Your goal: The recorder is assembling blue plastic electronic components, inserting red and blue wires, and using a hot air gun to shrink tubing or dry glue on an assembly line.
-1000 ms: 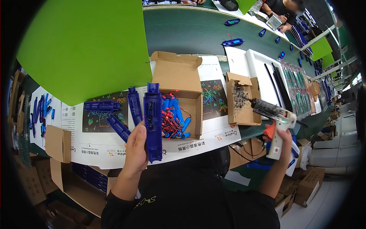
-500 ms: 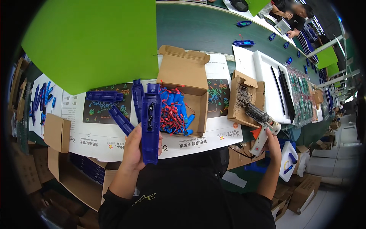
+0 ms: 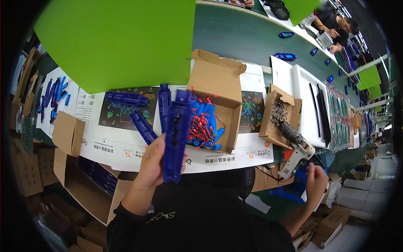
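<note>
My left hand (image 3: 152, 161) is closed round a long dark-blue plastic shell (image 3: 171, 157), held upright over the table's near edge. Inside its hollow sits a small black part, blurred now. My right hand (image 3: 316, 181) is apart from the white hot glue gun (image 3: 297, 157), just to its right, with its fingers curled in and nothing visible in them. The gun leans with its blackened nozzle in a stained small cardboard box (image 3: 268, 127). Just beyond the held shell, an open carton (image 3: 231, 140) contains blue battery cells (image 3: 205, 108) with red wires.
More blue shells (image 3: 126, 98) lie left of the carton on printed sheets. A green panel (image 3: 113, 46) stands behind them. At right are a white foam tray (image 3: 304, 90) with black strips and bagged circuit boards (image 3: 338, 115). Across the green belt (image 3: 235, 33) a person works.
My right hand has let go of the glue gun and moved right and down. The gun stays leaning in its box. The view has shifted; my left hand still holds the shell.
</note>
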Action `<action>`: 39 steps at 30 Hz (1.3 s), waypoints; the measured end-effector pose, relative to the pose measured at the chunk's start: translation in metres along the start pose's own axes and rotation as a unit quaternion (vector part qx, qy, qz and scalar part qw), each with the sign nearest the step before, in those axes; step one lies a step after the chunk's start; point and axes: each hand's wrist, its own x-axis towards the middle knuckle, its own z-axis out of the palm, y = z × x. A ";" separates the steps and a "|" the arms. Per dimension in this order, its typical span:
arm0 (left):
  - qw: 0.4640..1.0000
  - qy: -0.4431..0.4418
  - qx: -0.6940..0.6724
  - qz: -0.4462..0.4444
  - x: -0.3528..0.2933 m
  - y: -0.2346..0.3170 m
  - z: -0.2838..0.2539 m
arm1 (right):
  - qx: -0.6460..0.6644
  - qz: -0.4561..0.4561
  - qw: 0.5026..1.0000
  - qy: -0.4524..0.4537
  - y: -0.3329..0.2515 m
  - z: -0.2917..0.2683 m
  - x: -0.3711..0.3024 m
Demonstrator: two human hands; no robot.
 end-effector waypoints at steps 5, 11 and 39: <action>0.965 -0.171 0.168 -0.105 0.007 -0.029 0.043 | 0.218 -0.263 0.928 -0.149 -0.149 0.027 -0.021; 0.983 -0.174 -0.063 0.010 -0.006 -0.002 -0.002 | 0.135 -0.268 0.951 -0.070 -0.115 0.051 0.010; 0.993 -0.011 0.110 0.047 0.010 0.001 -0.003 | 0.484 -0.119 0.728 -0.470 -0.204 0.089 0.054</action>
